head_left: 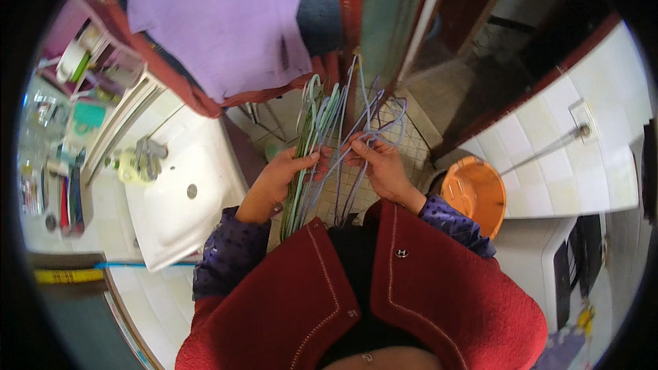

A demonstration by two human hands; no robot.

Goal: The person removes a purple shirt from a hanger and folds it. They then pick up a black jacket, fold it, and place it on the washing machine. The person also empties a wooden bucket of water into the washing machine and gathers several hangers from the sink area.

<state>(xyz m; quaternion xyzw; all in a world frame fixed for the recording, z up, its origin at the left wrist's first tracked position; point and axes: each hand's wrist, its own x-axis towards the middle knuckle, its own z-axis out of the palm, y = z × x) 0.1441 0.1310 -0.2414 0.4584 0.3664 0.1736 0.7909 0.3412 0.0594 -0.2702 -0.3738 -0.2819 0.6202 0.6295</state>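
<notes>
My left hand (293,169) grips a bundle of thin coated-wire clothes hangers (310,105), mostly pale green and dark green, with their hooks pointing away from me. Blue and purple wire hangers (393,121) fan out to the right of that bundle. My right hand (379,164) pinches some of these between thumb and fingers, near the hook end. Both hands are close together in front of my chest. The hangers' lower ends run down toward my red jacket (437,288), and some wires overlap, so which hand bears each one is partly unclear.
A lavender garment (221,20) hangs ahead over dark and red cloth. To the left is a white washbasin (205,216) with a metal faucet (154,149) and a pump bottle (132,167). At right stand an orange bucket (491,200) and a white appliance (529,246).
</notes>
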